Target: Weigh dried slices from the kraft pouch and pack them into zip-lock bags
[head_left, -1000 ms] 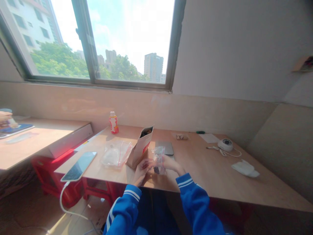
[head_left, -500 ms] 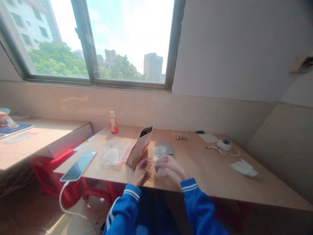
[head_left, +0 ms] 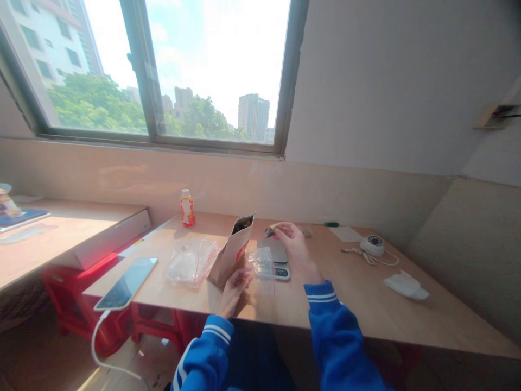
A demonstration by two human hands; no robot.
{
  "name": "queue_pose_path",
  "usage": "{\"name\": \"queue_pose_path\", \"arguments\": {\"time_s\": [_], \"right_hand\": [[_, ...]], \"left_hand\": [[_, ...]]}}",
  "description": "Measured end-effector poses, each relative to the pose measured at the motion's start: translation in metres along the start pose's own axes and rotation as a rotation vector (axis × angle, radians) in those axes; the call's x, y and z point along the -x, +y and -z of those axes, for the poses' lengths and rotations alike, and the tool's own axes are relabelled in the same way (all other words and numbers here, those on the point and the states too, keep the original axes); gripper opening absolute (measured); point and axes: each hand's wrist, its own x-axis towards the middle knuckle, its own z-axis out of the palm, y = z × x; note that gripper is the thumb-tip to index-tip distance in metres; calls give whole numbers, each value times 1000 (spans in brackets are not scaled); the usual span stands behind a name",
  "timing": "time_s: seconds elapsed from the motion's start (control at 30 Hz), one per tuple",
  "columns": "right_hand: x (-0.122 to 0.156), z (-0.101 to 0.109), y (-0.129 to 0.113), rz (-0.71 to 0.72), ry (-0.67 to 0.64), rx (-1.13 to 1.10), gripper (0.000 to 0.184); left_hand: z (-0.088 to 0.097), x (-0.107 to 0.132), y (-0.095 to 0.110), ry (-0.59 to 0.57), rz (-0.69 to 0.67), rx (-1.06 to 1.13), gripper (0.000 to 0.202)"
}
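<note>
My right hand point(head_left: 296, 245) is raised over a small kitchen scale point(head_left: 281, 272), fingers pinched on a small dark brown piece point(head_left: 270, 232) whose kind I cannot make out. My left hand point(head_left: 236, 287) is low at the table's front, its fingers closed on the edge of a clear zip bag point(head_left: 266, 279) with a red seal line. That bag overlaps the front left of the scale and looks flat. Left of it stands an open brown paper pouch point(head_left: 231, 255), with dark contents showing at its mouth.
Clear plastic bags point(head_left: 185, 266) lie left of the pouch. A phone point(head_left: 128, 283) with a white cable is at the left edge, a drink bottle point(head_left: 188, 208) behind. On the right are a white dome camera point(head_left: 372, 246), paper point(head_left: 345, 234) and a crumpled white bag point(head_left: 406, 284).
My right hand has moved from the zip bag up and away to above the scale, now with a dark piece in its fingers. My left hand stays at the bag.
</note>
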Motion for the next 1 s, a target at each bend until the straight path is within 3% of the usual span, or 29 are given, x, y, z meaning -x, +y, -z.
{"name": "queue_pose_path", "arguments": {"time_s": [0.17,0.3,0.43,0.57,0.73,0.83,1.0], "right_hand": [[-30,-54,-6,126,-107,57,28],[-37,-71,4,265,-145,324,22],[-36,-69,14,393,-105,540,26],[-33,-64,22,393,-174,644,45],[-30,-63,24,395,-229,674,54],[-28,-60,17,420,-161,655,52],[-16,-43,16,393,73,596,46]], "left_hand": [[1,2,1,-3,23,-19,40],[2,2,4,-21,25,4,41],[0,3,7,-5,31,32,40],[-3,5,13,2,59,38,40],[-3,5,15,10,60,47,40],[-2,4,11,14,52,45,38],[-2,1,8,42,69,39,37]]}}
